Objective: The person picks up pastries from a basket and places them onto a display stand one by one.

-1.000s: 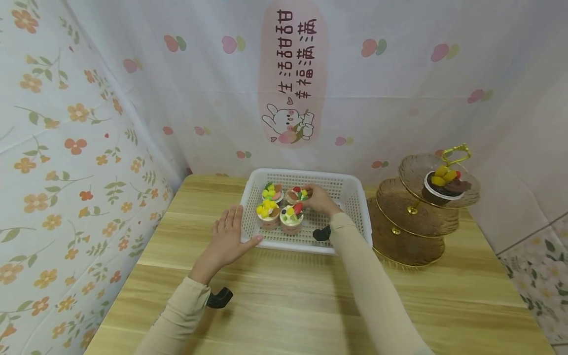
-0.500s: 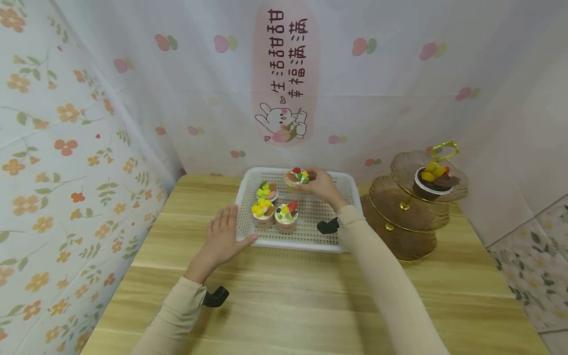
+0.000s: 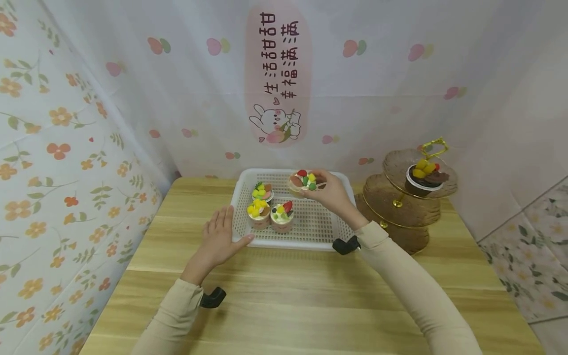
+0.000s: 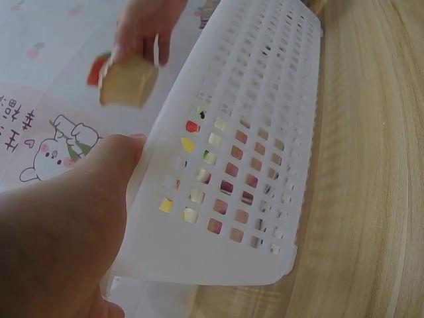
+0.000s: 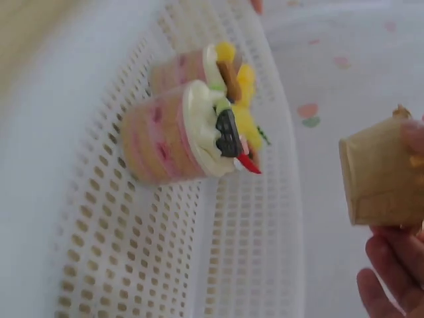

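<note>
My right hand (image 3: 332, 195) grips a dessert cup (image 3: 298, 188) by its side, raised above the white plastic basket (image 3: 312, 222). Cream, a strawberry and green and yellow fruit pieces top it; its plain tan wall (image 5: 381, 175) shows in the right wrist view. My left hand (image 3: 217, 240) lies against the basket's left end with fingers straight and thumb spread along the front corner. Left of the basket's middle stand a yellow-topped dessert cup (image 3: 259, 217), a strawberry-topped cup (image 3: 282, 221) and, behind them, another fruit-topped cup (image 3: 263, 192).
To the basket's right rises a three-tier stand (image 3: 410, 214) with amber plates and a gold handle (image 3: 435, 144). On its top plate sits a chocolate dessert cup (image 3: 423, 178). A wooden table (image 3: 288, 301) carries everything, and a printed curtain (image 3: 199, 98) hangs close behind.
My right hand has lifted the dessert cup from among the others, up above the basket's back part. My left hand has stayed at the basket's left end. The head view has shifted slightly.
</note>
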`<act>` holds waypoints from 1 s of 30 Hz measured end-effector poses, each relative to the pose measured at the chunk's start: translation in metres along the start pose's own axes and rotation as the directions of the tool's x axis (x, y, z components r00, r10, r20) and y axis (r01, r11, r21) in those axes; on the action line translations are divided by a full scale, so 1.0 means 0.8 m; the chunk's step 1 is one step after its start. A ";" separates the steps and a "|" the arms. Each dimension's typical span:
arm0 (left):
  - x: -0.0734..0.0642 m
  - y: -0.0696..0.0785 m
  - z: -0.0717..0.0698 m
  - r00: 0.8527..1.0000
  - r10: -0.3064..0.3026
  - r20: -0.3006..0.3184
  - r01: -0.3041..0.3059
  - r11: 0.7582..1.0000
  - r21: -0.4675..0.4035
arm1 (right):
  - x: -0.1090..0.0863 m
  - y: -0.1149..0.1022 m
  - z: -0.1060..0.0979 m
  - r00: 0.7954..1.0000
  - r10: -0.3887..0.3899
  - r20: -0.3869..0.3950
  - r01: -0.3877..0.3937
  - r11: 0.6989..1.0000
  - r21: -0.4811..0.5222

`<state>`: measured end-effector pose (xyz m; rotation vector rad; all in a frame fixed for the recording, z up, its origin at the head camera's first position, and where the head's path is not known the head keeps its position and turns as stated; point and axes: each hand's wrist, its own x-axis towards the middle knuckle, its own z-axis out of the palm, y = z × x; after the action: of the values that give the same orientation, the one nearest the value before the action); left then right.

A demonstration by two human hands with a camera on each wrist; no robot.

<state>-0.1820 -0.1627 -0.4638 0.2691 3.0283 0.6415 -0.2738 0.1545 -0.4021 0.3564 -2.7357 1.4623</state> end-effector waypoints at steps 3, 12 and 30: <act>0.000 0.001 -0.001 1.000 -0.007 0.000 0.007 1.000 0.006 | -0.024 -0.004 -0.014 0.999 -0.009 -0.047 0.010 1.000 0.002; 0.002 0.002 -0.001 1.000 -0.006 0.004 0.006 1.000 0.006 | -0.101 0.016 -0.069 0.972 -0.050 -0.231 0.016 0.989 -0.146; 0.000 0.003 -0.002 1.000 -0.013 0.027 0.013 1.000 -0.014 | -0.169 0.071 -0.128 0.875 0.079 -0.477 -0.163 0.977 -0.137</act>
<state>-0.1821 -0.1614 -0.4616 0.2550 2.9958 0.6523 -0.1631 0.2946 -0.4078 -0.1647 -2.4868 1.1279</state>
